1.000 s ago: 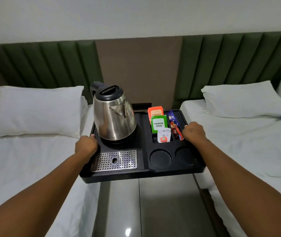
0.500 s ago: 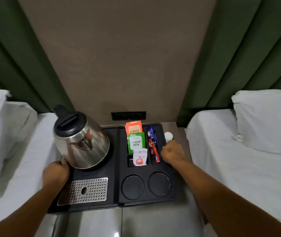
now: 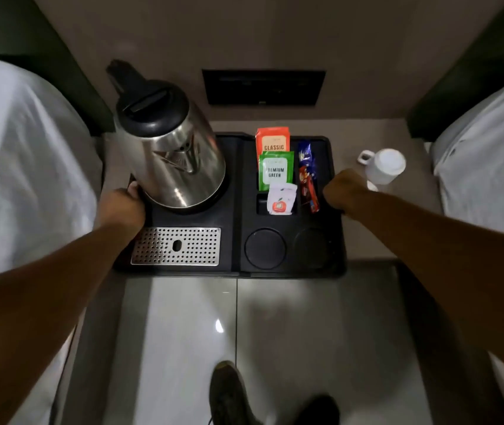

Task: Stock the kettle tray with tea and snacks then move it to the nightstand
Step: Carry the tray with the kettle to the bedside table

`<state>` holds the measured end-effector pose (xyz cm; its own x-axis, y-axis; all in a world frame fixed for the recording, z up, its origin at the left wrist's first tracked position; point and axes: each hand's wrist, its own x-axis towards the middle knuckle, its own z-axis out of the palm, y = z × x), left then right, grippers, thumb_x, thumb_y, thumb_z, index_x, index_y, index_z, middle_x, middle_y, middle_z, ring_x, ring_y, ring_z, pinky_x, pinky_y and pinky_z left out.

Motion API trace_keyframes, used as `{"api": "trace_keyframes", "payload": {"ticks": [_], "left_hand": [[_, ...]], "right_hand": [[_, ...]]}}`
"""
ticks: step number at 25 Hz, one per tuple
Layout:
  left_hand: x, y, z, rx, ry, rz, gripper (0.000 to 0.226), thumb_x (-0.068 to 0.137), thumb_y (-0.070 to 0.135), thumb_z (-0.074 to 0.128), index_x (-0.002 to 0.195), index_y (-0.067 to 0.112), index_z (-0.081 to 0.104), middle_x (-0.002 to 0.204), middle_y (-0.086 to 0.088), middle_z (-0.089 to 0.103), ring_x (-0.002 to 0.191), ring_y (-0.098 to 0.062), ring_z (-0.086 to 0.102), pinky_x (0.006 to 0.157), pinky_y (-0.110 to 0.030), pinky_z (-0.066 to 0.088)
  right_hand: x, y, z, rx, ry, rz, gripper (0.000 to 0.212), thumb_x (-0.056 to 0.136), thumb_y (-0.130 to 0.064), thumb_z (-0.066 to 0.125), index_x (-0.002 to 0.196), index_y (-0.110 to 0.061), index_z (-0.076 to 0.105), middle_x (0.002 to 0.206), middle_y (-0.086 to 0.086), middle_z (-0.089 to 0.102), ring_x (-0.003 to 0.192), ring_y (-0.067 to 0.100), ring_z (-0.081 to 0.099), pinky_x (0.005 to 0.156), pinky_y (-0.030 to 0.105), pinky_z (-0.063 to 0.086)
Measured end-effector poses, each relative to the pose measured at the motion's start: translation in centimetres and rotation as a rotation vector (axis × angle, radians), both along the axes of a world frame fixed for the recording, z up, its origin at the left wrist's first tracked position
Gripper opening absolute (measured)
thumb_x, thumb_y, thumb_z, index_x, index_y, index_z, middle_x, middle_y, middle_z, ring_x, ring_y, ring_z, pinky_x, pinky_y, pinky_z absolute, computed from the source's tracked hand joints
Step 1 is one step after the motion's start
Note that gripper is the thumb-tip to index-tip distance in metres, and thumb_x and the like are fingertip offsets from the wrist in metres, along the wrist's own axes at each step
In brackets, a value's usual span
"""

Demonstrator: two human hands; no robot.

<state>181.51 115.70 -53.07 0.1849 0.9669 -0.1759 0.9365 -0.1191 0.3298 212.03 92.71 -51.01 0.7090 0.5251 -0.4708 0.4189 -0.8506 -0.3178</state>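
We look straight down between two beds. At far left a white bed fills the edge, with a dark green headboard above it. Our left hand is curled over the tray's left rim, fingers wrapped around the edge beside the kettle. The steel kettle, black-lidded, stands on the tray's round base at the back left; in front of it lies a perforated metal grille.

The black tray sits on the nightstand, a brown-grey top set against a matching wall panel (its front edge seems to overhang the top slightly, though we cannot be sure). A dark socket plate is set in the wall behind it.

In the tray's right half, an orange packet stands at the back, a green packet in front of it, then a small white sachet. Just right of these lies a blue and red snack stick in a narrow slot. Two round cup wells lie empty in front.

Our right hand is closed on the tray's right rim. Beyond it a white cup stands on the bare nightstand, apart from the tray. At far right is the second bed.

Below, glossy pale floor tiles reflect a light, and one shoe shows.
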Motion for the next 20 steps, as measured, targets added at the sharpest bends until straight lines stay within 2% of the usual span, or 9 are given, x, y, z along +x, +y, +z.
{"api": "trace_keyframes", "payload": {"ticks": [1,3,7,9,11,12,14,17,20], "left_hand": [[0.1,0.3,-0.9,0.014,-0.020,-0.040,0.054,0.106,0.032,0.027,0.088,-0.005,0.062,0.101,-0.036,0.063,0.089,-0.045,0.057,0.075,-0.043,0.038],[0.2,0.8,-2.2,0.036,-0.028,-0.013,0.054,0.106,0.030,0.028,0.090,-0.008,0.063,0.100,-0.037,0.062,0.095,-0.048,0.058,0.077,-0.044,0.039],[0.3,1.7,-2.9,0.043,-0.042,0.009,0.050,0.106,0.027,0.029,0.092,-0.009,0.062,0.100,-0.038,0.061,0.093,-0.048,0.056,0.073,-0.041,0.034],[0.5,2.2,-2.6,0.032,-0.034,-0.011,0.050,0.106,0.026,0.028,0.096,-0.009,0.062,0.101,-0.037,0.062,0.092,-0.047,0.056,0.074,-0.042,0.034],[1.3,2.6,-2.6,0.021,-0.041,-0.032,0.051,0.106,0.028,0.027,0.097,-0.009,0.062,0.101,-0.036,0.062,0.089,-0.044,0.055,0.073,-0.040,0.033],[1.7,2.6,-2.7,0.020,-0.044,-0.032,0.051,0.106,0.028,0.027,0.097,-0.009,0.061,0.101,-0.035,0.062,0.089,-0.044,0.055,0.072,-0.040,0.033],[2.1,2.5,-3.0,0.046,-0.049,-0.014,0.049,0.106,0.027,0.029,0.096,-0.009,0.061,0.098,-0.034,0.062,0.084,-0.041,0.054,0.070,-0.039,0.032],[2.4,2.4,-3.4,0.069,-0.064,-0.010,0.046,0.106,0.027,0.031,0.092,-0.006,0.061,0.089,-0.030,0.061,0.076,-0.033,0.048,0.068,-0.040,0.034],[2.0,2.0,-3.1,0.075,-0.114,-0.040,0.048,0.105,0.028,0.031,0.092,-0.008,0.060,0.089,-0.035,0.061,0.082,-0.045,0.057,0.072,-0.048,0.043]], "right_hand": [[0.2,0.6,0.1,0.137,0.099,-0.200,0.023,0.085,-0.005,0.054,0.105,-0.002,0.065,0.113,0.019,0.065,0.102,0.032,0.061,0.061,0.026,0.041],[0.5,1.9,-0.4,0.080,0.030,-0.134,0.024,0.084,-0.007,0.054,0.105,-0.001,0.065,0.110,0.021,0.064,0.091,0.029,0.059,0.055,0.027,0.038],[1.2,3.2,-2.4,0.092,0.074,-0.195,0.021,0.083,-0.007,0.055,0.100,0.000,0.065,0.098,0.020,0.063,0.102,0.038,0.060,0.071,0.032,0.042],[1.2,3.6,-2.7,0.096,0.092,-0.213,0.008,0.082,-0.006,0.056,0.082,-0.005,0.064,0.079,0.011,0.057,0.101,0.038,0.061,0.072,0.036,0.046],[1.5,3.8,-2.8,0.056,0.063,-0.232,0.022,0.082,-0.005,0.057,0.063,-0.013,0.051,0.066,0.005,0.048,0.096,0.037,0.062,0.066,0.036,0.047],[1.7,3.8,-2.9,0.037,0.036,-0.238,0.027,0.082,-0.005,0.058,0.060,-0.014,0.045,0.065,0.005,0.046,0.091,0.036,0.061,0.060,0.034,0.045],[2.0,4.2,-2.8,-0.004,-0.033,-0.246,0.026,0.082,-0.002,0.061,0.063,-0.008,0.045,0.067,0.008,0.048,0.088,0.033,0.060,0.059,0.033,0.045],[2.3,4.2,-2.3,-0.018,-0.052,-0.204,0.008,0.082,-0.001,0.062,0.077,0.000,0.056,0.081,0.017,0.057,0.092,0.035,0.063,0.070,0.035,0.048],[2.0,2.5,-0.8,0.056,-0.073,-0.120,0.016,0.085,-0.013,0.062,0.088,0.002,0.062,0.090,0.019,0.065,0.087,0.034,0.064,0.069,0.034,0.049]]}}
